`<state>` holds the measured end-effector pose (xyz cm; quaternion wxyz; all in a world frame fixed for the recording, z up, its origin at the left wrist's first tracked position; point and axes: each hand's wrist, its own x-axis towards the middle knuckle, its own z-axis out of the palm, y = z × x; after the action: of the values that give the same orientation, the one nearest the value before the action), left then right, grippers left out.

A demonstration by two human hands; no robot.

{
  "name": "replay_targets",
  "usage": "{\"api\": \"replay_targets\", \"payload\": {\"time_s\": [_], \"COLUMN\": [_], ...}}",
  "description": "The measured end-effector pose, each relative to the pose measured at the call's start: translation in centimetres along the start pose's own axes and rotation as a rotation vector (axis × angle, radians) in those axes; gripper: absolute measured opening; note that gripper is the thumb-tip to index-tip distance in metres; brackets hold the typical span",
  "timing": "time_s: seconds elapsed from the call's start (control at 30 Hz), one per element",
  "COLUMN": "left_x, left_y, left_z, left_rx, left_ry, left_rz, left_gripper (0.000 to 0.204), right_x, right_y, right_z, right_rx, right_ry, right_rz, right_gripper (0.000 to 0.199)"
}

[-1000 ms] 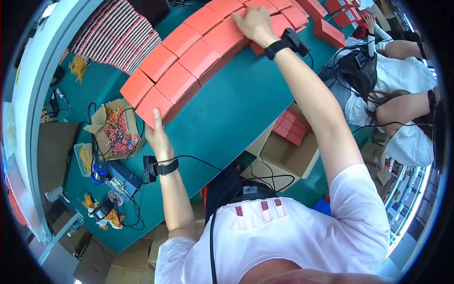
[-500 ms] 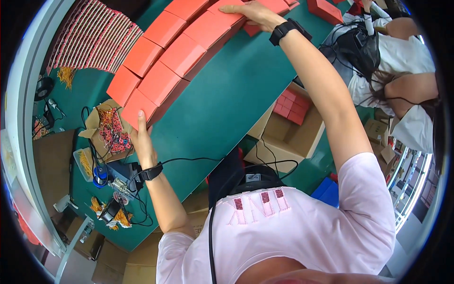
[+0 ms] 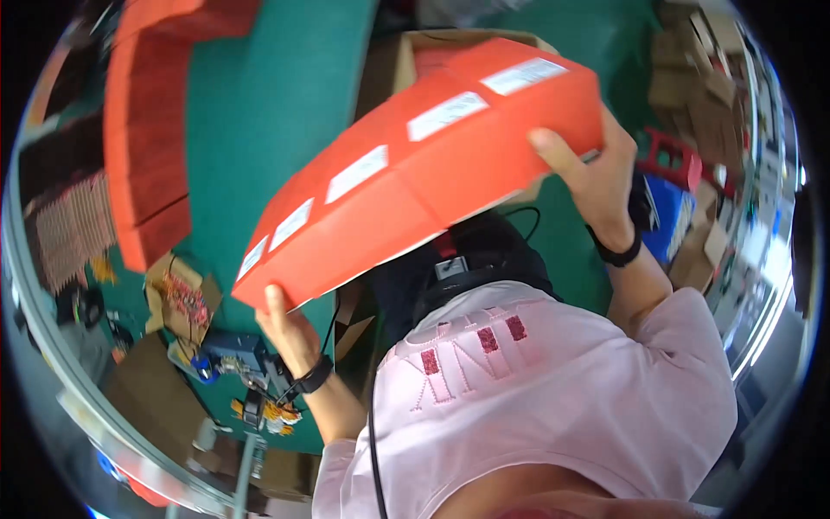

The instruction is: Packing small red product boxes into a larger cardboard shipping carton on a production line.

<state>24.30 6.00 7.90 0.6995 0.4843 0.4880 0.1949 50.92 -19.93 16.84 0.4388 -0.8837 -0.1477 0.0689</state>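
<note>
A row of red boxes (image 3: 415, 182) is up in the air, right between the two hands and in front of the person's tummy. It slants: the left end is low and the right end is high. Five white labels (image 3: 447, 116) show along it.

The left hand (image 3: 292, 333) pinches the low end. Its thumb presses on the side facing the person, and its other fingers are mostly hidden. The right hand (image 3: 598, 177) grips the high end, with its thumb on that same side and the palm wrapped around the corner. Both hands touch the boxes.

Behind the row, an open carton (image 3: 404, 67) peeks out. Over to the left, more red boxes (image 3: 149, 112) stand in a line on the green table (image 3: 268, 95). Near the left hand there is a small carton (image 3: 154, 304) with little pink things (image 3: 184, 298) inside.
</note>
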Motion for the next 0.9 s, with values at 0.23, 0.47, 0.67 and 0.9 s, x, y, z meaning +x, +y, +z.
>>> {"api": "replay_targets", "payload": {"time_s": [0.23, 0.47, 0.67, 0.9], "left_x": [2.3, 11.3, 14.5, 16.7], "left_y": [-17.0, -34.2, -38.2, -40.8], "left_z": [19.0, 27.5, 29.0, 32.0], "left_rx": [0.178, 0.383, 0.453, 0.486], "left_ry": [-0.488, -0.474, -0.351, -0.28], "left_rz": [-0.243, -0.312, -0.376, -0.285], "left_gripper": [0.048, 0.059, 0.058, 0.057], "right_x": [-9.1, -4.0, -1.2, -2.0], "right_y": [21.0, 43.0, 51.9, 60.8], "right_z": [-9.0, -3.2, 1.8, 6.4], "right_rx": [-0.041, -0.107, 0.075, 0.327], "right_ry": [0.377, 0.413, 0.337, 0.465], "right_rz": [0.385, 0.436, 0.475, 0.786], "right_gripper": [0.043, 0.045, 0.046, 0.044]}}
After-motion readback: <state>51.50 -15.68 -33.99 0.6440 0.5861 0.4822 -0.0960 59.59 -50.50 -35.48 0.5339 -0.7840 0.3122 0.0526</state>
